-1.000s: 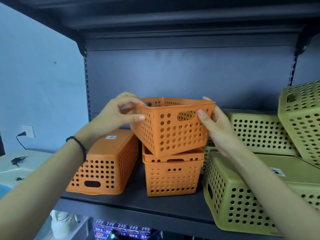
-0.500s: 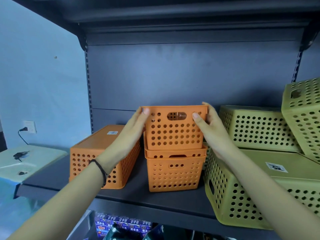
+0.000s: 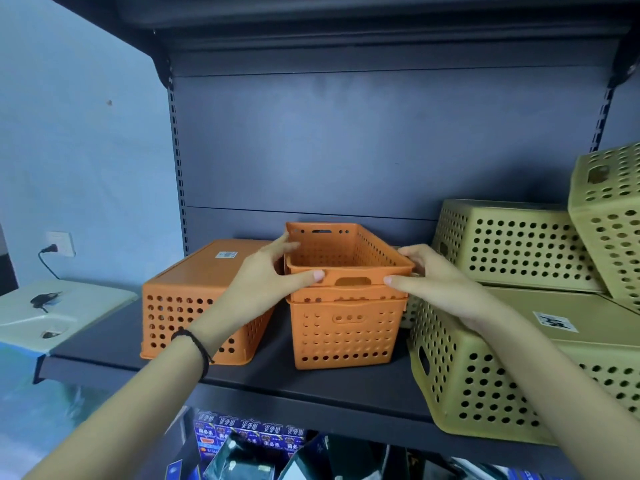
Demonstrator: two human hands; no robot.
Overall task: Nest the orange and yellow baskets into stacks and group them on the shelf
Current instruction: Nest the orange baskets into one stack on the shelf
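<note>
An upright orange basket [image 3: 346,252] sits nested deep in the orange basket stack [image 3: 343,334] at the middle of the dark shelf [image 3: 277,379]. My left hand [image 3: 270,275] grips its left rim and my right hand [image 3: 429,278] grips its right rim, thumbs on the front edge. Another orange basket [image 3: 194,299] lies upside down to the left. Three yellow baskets lie overturned on the right: a near one [image 3: 485,382], one behind it [image 3: 512,240], and one tilted at the far right [image 3: 613,216].
The shelf's back panel [image 3: 346,150] and an upper shelf [image 3: 346,22] close in the space. A pale appliance [image 3: 52,313] and a wall socket [image 3: 60,242] are at the left. Boxed goods [image 3: 242,441] fill the shelf below.
The held orange basket has gone from tilted above the stack to level, then sunk down into the stack. Both hands followed it down, still on its rim.
</note>
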